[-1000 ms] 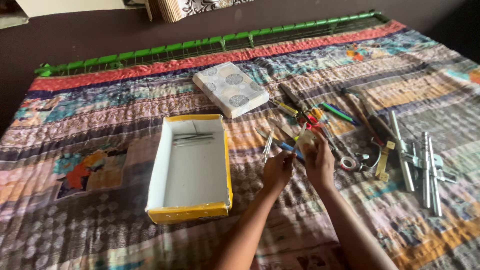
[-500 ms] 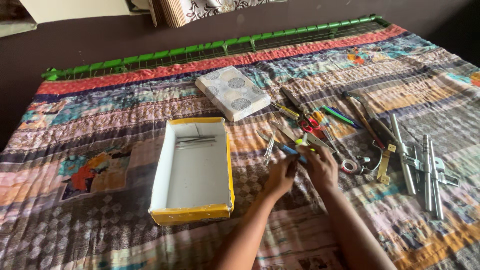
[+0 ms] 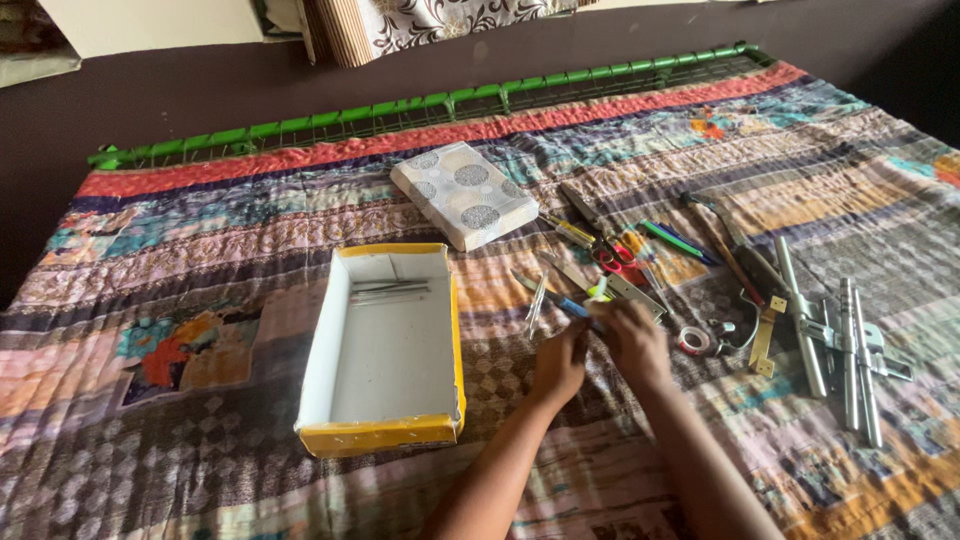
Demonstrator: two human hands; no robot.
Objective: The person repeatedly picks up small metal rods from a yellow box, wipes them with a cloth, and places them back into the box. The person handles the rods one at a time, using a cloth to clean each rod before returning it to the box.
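Inside yellow-rimmed box [image 3: 385, 345], thin metal rods [image 3: 388, 291]; left hand [image 3: 558, 362], right hand [image 3: 632, 340], grips unclear.

blue-handled tool [image 3: 572, 304] | slim, metal-tipped, laid flat and slanted on the patchwork bed cover | near end met by fingertips of both hands | thin metal tweezers [image 3: 536, 302] laid just beside, apart
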